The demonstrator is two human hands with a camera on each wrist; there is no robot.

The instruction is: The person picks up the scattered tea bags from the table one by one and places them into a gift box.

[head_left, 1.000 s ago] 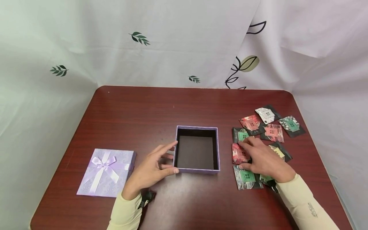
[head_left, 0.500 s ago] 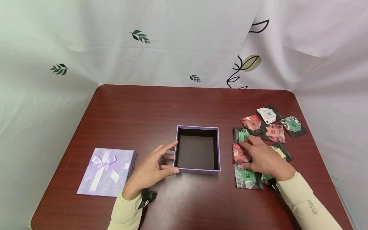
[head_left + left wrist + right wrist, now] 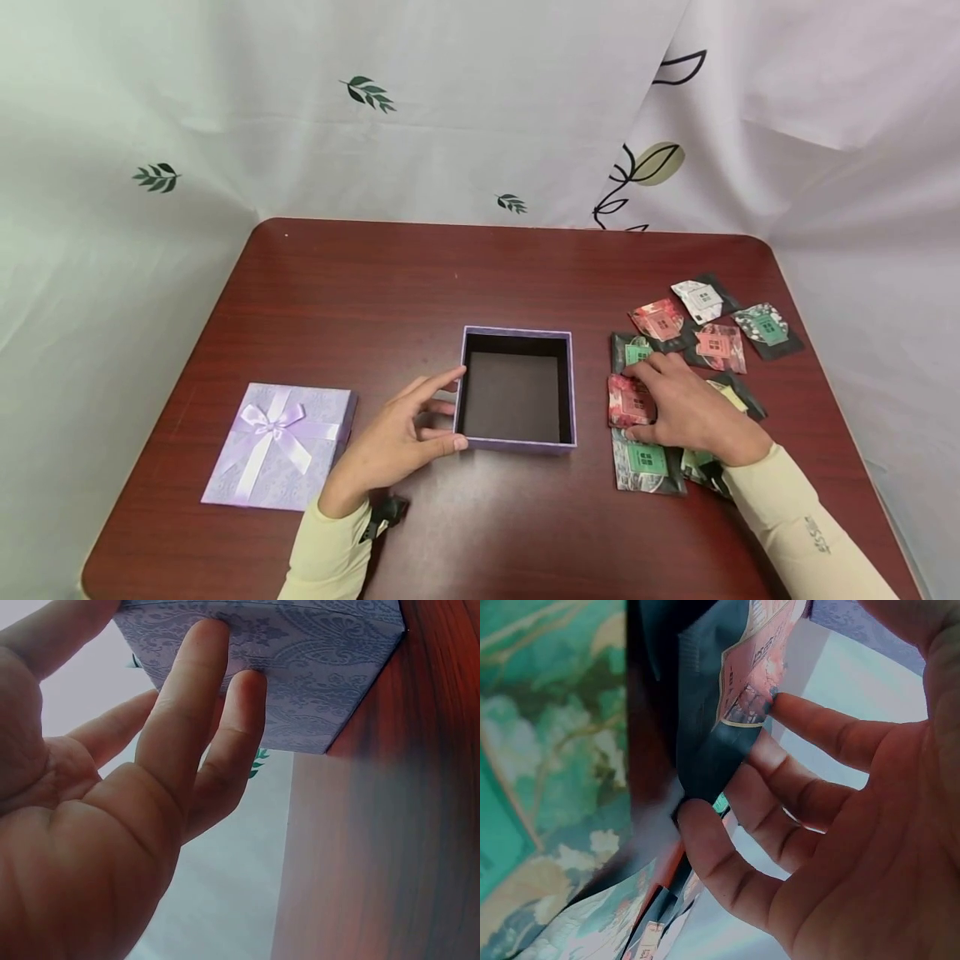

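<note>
Right hand (image 3: 690, 414), right of frame: pinches red sachet (image 3: 627, 403) by opposite edges, likely for purchase | left hand (image 3: 382, 446), lower centre: fingers spread against box (image 3: 513, 400), apparently steadying it

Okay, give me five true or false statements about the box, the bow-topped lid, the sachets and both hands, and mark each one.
1. The left hand touches the box. True.
2. The box is packed full. False: only its bare, dark inside shows.
3. The right hand touches a red sachet. True.
4. The bow-topped lid covers the box. False: it lies on the table, left of the box.
5. Several sachets lie right of the box. True.
</note>
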